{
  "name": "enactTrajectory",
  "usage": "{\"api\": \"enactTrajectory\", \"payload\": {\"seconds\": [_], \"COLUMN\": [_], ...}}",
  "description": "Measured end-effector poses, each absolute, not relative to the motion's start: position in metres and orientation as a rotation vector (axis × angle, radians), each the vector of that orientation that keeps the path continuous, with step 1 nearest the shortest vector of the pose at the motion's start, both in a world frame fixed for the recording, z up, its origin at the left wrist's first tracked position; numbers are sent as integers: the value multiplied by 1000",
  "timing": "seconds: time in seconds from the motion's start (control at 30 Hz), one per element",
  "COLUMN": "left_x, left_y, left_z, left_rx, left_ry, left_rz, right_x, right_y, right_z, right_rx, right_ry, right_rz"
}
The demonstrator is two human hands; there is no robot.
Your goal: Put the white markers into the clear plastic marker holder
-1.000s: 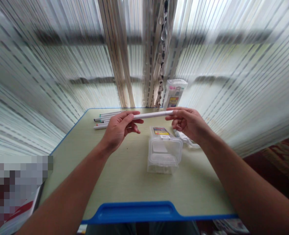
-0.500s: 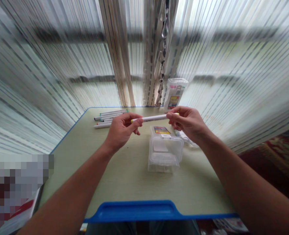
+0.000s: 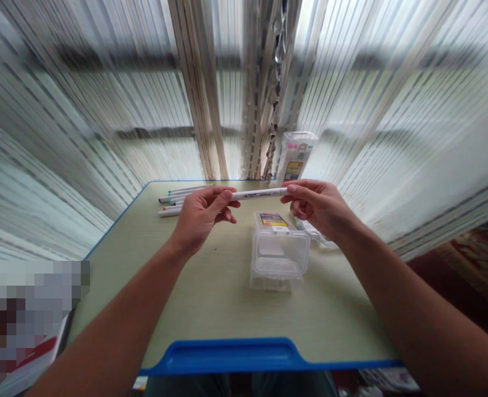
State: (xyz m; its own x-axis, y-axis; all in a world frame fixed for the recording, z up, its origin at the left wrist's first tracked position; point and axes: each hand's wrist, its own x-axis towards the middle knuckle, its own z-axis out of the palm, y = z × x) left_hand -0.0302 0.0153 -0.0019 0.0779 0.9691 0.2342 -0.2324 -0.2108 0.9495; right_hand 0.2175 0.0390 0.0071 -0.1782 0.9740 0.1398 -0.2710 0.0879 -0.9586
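A white marker pen (image 3: 258,194) is held level in the air between both hands, above the far half of a pale green table (image 3: 210,292). My left hand (image 3: 200,216) pinches its left end with thumb and fingers. My right hand (image 3: 316,207) pinches its right end. Just below the pen stands a clear plastic box (image 3: 277,258) with a yellow label on its lid. Several more white pens (image 3: 177,201) lie side by side at the far left of the table.
A second clear box (image 3: 294,154) with a pink and yellow label stands upright at the far edge. A clear plastic piece (image 3: 315,234) lies right of the near box. The table has a blue rim and a blue front lip (image 3: 227,355). String curtains hang behind.
Both hands keep hold of the pen. It has turned between the fingers, so the yellow ends seen half a second ago no longer show.
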Motion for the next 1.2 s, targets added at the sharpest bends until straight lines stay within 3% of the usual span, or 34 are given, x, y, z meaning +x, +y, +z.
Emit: {"api": "enactTrajectory", "payload": {"seconds": [1.2], "left_x": [-31], "left_y": [13], "left_z": [1], "left_rx": [1273], "left_ry": [846], "left_rz": [1424], "right_x": [218], "right_y": [38], "right_z": [8], "right_rx": [-821], "right_ry": [-1276], "right_rz": [1311]}}
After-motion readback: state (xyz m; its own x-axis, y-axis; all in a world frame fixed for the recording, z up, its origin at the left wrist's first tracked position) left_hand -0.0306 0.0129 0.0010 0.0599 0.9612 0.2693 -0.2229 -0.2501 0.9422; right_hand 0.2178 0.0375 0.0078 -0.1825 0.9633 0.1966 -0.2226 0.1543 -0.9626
